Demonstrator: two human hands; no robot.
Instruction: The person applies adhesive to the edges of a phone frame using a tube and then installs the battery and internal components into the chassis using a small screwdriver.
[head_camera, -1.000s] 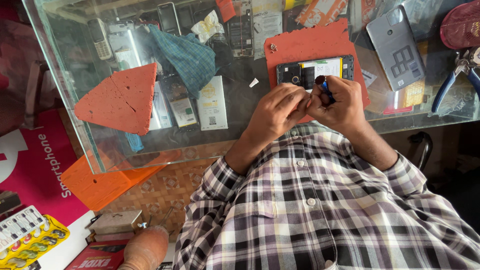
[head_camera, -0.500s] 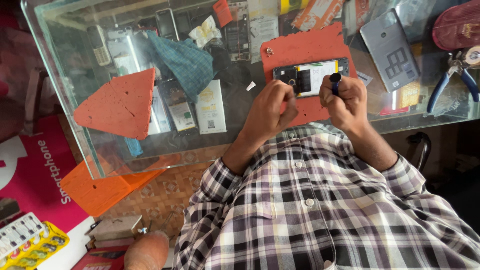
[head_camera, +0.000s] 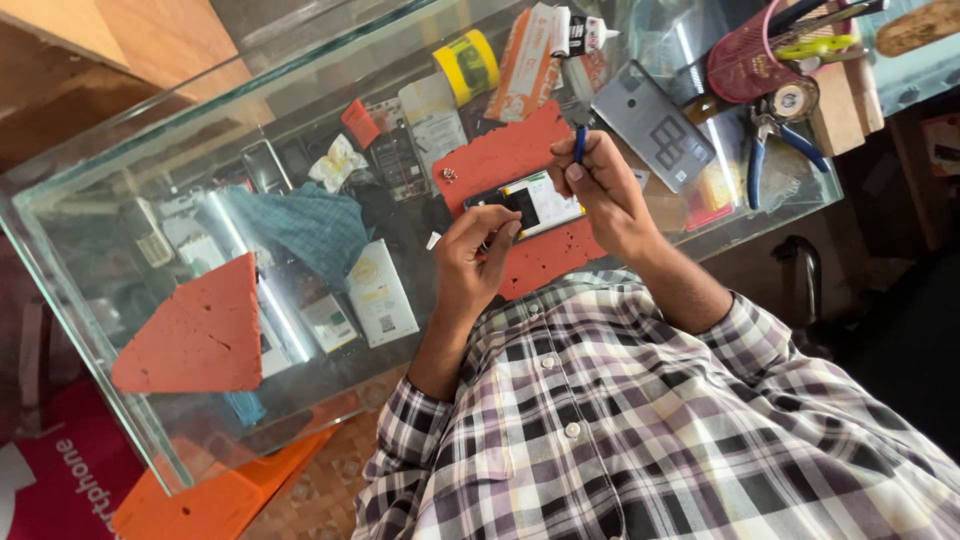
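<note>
Right now, a big glass counter (head_camera: 150, 215) fills most of the view, and a person in a checked shirt (head_camera: 680, 440) leans over it. On the glass lies a red mat (head_camera: 500, 160) with small holes in it. Another red piece (head_camera: 200, 335) shaped like a triangle lies far off to the side, and a blue cloth (head_camera: 300, 225) sits between them. Blue pliers (head_camera: 765, 150) rest near the far end of the counter, well away from the hands.

An opened phone (head_camera: 530, 203) lies flat on the red mat. Its long side runs across the mat, from the left hand toward the right hand. Its open side faces up, with a pale part showing in the middle.

The left hand (head_camera: 470, 265) touches the dark end of the phone, its fingers curled close together and pressing down on it. The right hand (head_camera: 600, 185) hovers over the other end. Its fingers pinch a small blue tool (head_camera: 579, 142), which stands almost upright.

I think the phone could slide on the mat if the left hand lets up. The tool could slip and scratch the soft parts inside if it is pushed too hard. A tiny metal bit (head_camera: 449, 175) lies loose on the mat and could roll off and get lost if the mat gets bumped.
</note>
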